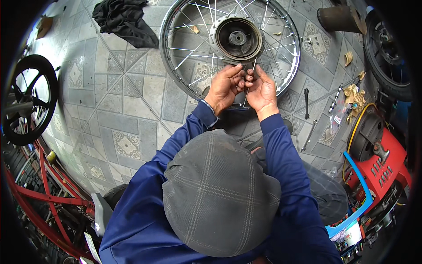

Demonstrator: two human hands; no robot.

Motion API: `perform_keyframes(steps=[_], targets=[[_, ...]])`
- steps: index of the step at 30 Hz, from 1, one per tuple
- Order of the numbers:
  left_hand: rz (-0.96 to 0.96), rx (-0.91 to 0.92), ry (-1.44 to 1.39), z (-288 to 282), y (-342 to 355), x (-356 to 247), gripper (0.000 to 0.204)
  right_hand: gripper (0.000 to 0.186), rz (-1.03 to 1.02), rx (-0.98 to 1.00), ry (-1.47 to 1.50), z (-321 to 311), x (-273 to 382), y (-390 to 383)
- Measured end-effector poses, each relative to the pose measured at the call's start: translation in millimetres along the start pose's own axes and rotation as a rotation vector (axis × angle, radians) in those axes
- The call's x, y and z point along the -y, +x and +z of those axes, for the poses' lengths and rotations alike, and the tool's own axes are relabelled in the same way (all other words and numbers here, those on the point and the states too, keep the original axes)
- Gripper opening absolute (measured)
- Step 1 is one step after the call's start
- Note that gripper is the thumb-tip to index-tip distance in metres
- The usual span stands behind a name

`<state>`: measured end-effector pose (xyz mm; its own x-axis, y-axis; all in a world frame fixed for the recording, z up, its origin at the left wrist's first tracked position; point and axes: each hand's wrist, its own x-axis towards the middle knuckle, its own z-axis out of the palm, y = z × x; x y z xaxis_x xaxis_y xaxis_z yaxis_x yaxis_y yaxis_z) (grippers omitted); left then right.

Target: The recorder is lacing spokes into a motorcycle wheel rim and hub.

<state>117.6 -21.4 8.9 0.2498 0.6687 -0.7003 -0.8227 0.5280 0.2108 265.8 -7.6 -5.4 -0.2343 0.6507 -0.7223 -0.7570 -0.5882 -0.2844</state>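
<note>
A dark grey flat cap (222,193) with pale stitching sits closest to the camera, with two navy sleeves (285,152) reaching forward from under it toward a wire-spoked motorcycle wheel (297,53) lying flat on the tiled floor. Its drum hub (237,39) is the centre to place things by: both hands meet just on the body side of it. The left hand (223,90) has thumb and forefinger drawn narrowly together near the hub's lower edge; the right hand (263,92) is half curled, its thumb raised and its fingertips almost meeting the left ones. A thin spoke (254,64) passes between them, its long axis running from the hub side back toward the body and slanting slightly leftward; the right fingertips look nearer to it. Whether either hand actually grips that spoke, I cannot tell, since the curled fingers cover its middle and its ends are hard to make out among the crossing wires. The chrome rim (163,42) is cut off beyond the hub by the upper edge, and partly hidden behind the wrists. A black cloth (123,22) lies left of the hub; two wrenches (306,103) lie to its right, toward the body.
</note>
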Motion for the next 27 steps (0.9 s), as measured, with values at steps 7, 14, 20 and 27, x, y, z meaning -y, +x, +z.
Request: perform_keyframes(steps=[7,14,20,27], targets=[[-0.03,0.054,-0.055,-7,19,13,0.017,0.015,0.018,-0.109,-0.276,2,22,-21],[0.038,-0.074,-0.011,-2,22,21,0.017,0.047,-0.622,-0.31,-1.719,34,26,-35],[-0.047,-0.046,-0.031,-1,26,16,0.017,0.051,-0.517,-0.151,-1.938,22,41,-12],[0.034,-0.107,0.034,2,19,16,0.014,0.052,-0.528,-0.09,-2.046,31,44,-4]])
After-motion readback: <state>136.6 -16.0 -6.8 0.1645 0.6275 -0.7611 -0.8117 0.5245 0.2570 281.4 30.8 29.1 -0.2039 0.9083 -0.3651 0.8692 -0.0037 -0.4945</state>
